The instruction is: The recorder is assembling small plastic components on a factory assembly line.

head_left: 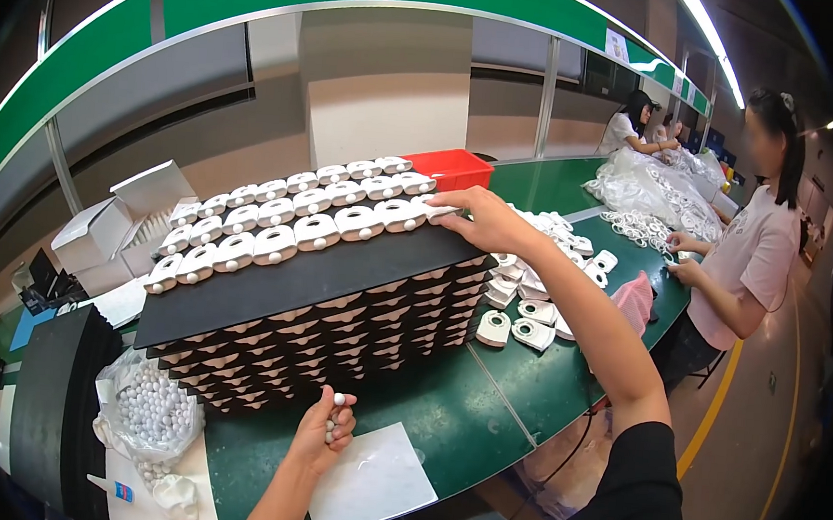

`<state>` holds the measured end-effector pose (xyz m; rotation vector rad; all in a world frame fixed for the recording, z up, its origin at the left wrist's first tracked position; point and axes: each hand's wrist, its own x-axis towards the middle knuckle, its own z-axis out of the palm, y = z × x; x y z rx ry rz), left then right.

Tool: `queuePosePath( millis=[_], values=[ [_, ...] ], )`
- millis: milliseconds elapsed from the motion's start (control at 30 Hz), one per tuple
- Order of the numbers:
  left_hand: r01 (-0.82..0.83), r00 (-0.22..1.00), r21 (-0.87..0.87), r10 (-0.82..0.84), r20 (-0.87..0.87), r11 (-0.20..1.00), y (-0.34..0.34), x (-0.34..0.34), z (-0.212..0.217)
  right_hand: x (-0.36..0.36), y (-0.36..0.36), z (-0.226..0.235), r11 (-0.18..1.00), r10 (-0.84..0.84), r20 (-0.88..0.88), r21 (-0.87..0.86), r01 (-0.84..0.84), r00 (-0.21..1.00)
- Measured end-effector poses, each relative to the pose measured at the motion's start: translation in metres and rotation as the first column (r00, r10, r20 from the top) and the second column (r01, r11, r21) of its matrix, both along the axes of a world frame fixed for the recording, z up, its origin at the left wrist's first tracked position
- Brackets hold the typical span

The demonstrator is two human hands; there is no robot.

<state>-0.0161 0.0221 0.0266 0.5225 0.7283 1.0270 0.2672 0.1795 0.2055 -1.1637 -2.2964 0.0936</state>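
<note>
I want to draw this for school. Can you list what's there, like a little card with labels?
Left hand: holds a few small white balls
Right hand: fingertips on a white plastic piece at the row's end
Top sheet: flat black sheet with rows of white plastic pieces
Under it: tall stack of black sheets with pieces between
Bag: clear plastic bag of white balls
Table: green worktable

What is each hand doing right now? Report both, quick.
Left hand: closed on several small white balls.
Right hand: open, fingertips on a white plastic part at the end of the row on the black sheet.
</note>
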Motion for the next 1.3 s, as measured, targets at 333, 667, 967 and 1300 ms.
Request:
queuePosePath(
  millis=[333,667,967,1300],
  values=[
    [0.001,1.0,-0.008,-0.001,-0.001,1.0,0.0,-0.001,-0.002,0.003,0.012,-0.006,0.985,-0.14,-0.059,0.088,0.145,0.988],
    [0.003,0.999,-0.01,-0.002,0.047,1.0,0.001,-0.003,-0.005,0.008,0.003,-0.003,0.991,-0.125,0.003,0.05,0.125,0.992],
    [-0.01,0.994,0.002,0.009,0.111,1.0,0.003,-0.005,-0.007,0.03,-0.036,-0.003,0.964,-0.055,-0.427,0.213,0.16,0.903],
    [-0.03,0.991,-0.026,0.033,0.132,0.999,0.001,-0.006,-0.005,0.038,-0.087,-0.213,0.879,-0.364,-0.27,0.216,0.425,0.891]
  ],
)
